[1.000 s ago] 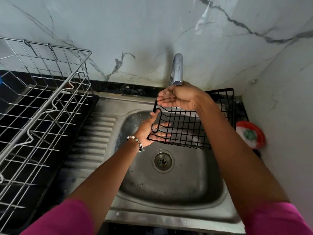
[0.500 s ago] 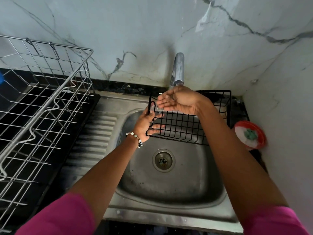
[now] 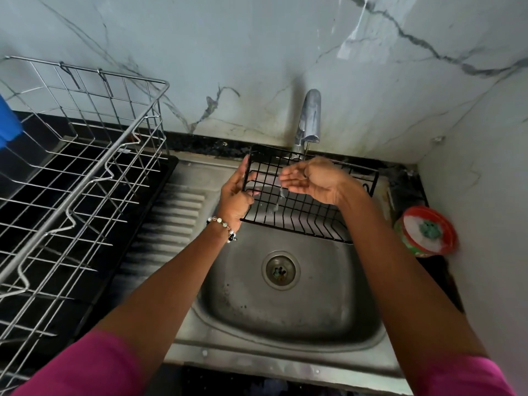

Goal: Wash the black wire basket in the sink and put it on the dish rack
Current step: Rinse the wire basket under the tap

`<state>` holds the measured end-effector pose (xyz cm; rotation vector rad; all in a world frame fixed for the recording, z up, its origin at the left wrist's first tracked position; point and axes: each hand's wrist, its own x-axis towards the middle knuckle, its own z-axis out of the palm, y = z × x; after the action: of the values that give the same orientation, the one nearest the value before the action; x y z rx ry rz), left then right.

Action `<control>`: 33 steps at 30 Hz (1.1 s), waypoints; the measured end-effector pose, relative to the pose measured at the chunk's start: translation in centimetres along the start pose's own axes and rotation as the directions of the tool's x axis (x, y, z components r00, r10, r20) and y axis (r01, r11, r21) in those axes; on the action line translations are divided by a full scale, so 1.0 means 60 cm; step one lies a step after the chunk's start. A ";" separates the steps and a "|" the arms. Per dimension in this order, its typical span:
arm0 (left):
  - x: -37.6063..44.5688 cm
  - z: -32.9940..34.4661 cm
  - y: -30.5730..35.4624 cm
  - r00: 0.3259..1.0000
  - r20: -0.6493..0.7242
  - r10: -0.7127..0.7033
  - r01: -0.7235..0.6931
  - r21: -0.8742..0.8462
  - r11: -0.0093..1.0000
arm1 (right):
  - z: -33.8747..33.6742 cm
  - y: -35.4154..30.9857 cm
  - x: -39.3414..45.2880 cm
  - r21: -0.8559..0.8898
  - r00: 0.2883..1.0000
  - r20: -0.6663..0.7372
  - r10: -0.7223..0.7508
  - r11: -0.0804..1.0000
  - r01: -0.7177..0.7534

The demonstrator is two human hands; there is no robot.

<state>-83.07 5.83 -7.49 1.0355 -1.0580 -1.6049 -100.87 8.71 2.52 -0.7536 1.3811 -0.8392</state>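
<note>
The basket (image 3: 300, 192) is gripped at its left end by the left hand (image 3: 237, 192), fingers curled round the wire, and is held tilted over the sink (image 3: 285, 310), under the tap (image 3: 310, 118). The right hand (image 3: 311, 181) is held palm-up with its fingers relaxed and holding nothing, just under the spout, where a thin stream of water is caught and spilled onto the wires. Rinsing is judged to be the step in hand. Next, the water would need shaking off before the basket is carried left to the rack (image 3: 83, 167) on the desk.
</note>
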 end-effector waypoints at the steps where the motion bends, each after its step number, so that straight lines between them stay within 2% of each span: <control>1: -0.001 -0.004 0.004 1.000 0.003 0.028 -0.028 0.020 0.999 | 0.000 0.003 0.001 0.021 1.000 0.010 -0.006 1.000 0.006; 3: -0.003 -0.010 0.016 0.995 0.037 0.089 -0.092 0.083 0.992 | 0.000 0.007 0.000 0.048 0.988 0.156 0.004 0.999 -0.011; 5: -0.007 -0.014 0.028 0.985 0.102 0.140 -0.154 0.143 0.978 | -0.001 0.011 -0.001 -0.026 0.978 0.202 0.060 0.998 -0.056; 8: -0.006 -0.016 0.039 0.983 0.119 0.137 -0.162 0.234 0.959 | 0.000 0.020 0.011 -0.169 0.998 -0.009 0.066 0.983 -0.067; 9: -0.006 -0.014 0.044 0.984 0.111 0.137 -0.163 0.269 0.949 | 0.000 0.022 0.014 -0.151 0.998 -0.040 0.048 0.987 -0.053; 12: -0.011 -0.008 0.065 0.963 0.136 0.232 -0.266 0.347 0.899 | 0.001 0.027 0.017 0.071 0.996 0.083 0.008 0.997 -0.014; 14: -0.014 -0.007 0.079 0.945 0.169 0.281 -0.325 0.367 0.872 | 0.003 0.028 0.016 0.055 0.997 0.071 0.006 0.998 -0.010; 16: -0.019 -0.005 0.089 0.932 0.191 0.308 -0.359 0.382 0.852 | 0.003 0.033 0.019 -0.003 1.000 -0.011 0.011 1.000 -0.011; 20: -0.026 -0.006 0.104 0.913 0.210 0.351 -0.408 0.411 0.815 | -0.003 0.037 0.016 0.065 0.998 0.045 0.031 0.997 -0.034; 23: -0.034 -0.008 0.116 0.895 0.207 0.395 -0.445 0.441 0.779 | -0.001 0.040 0.015 0.032 0.994 -0.094 0.050 0.998 -0.048; 24: -0.037 -0.008 0.118 0.879 0.217 0.425 -0.476 0.450 0.756 | 0.001 0.042 0.016 0.069 0.994 -0.103 0.039 0.997 -0.031; 27: -0.046 -0.007 0.125 0.840 0.233 0.490 -0.539 0.464 0.703 | 0.002 0.039 0.018 0.311 0.999 0.042 -0.025 0.950 0.011; 28: -0.046 -0.008 0.126 0.828 0.237 0.509 -0.556 0.469 0.686 | 0.001 0.036 0.019 0.337 0.995 0.088 -0.040 0.942 0.008; 30: -0.045 -0.010 0.124 0.793 0.251 0.555 -0.599 0.490 0.634 | 0.001 0.035 0.023 0.222 0.995 0.099 0.003 0.975 -0.025; 31: -0.044 -0.010 0.121 0.780 0.255 0.572 -0.612 0.502 0.611 | 0.001 0.035 0.026 0.096 0.997 0.061 0.040 0.994 -0.046; 33: -0.043 -0.009 0.122 0.772 0.245 0.586 -0.613 0.532 0.585 | -0.003 0.036 0.032 -0.168 0.991 -0.101 0.084 0.981 -0.100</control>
<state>-80.23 6.70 -0.32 0.8668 -1.7829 -0.7339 -100.93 8.18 -0.35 -0.7848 1.5754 -0.6949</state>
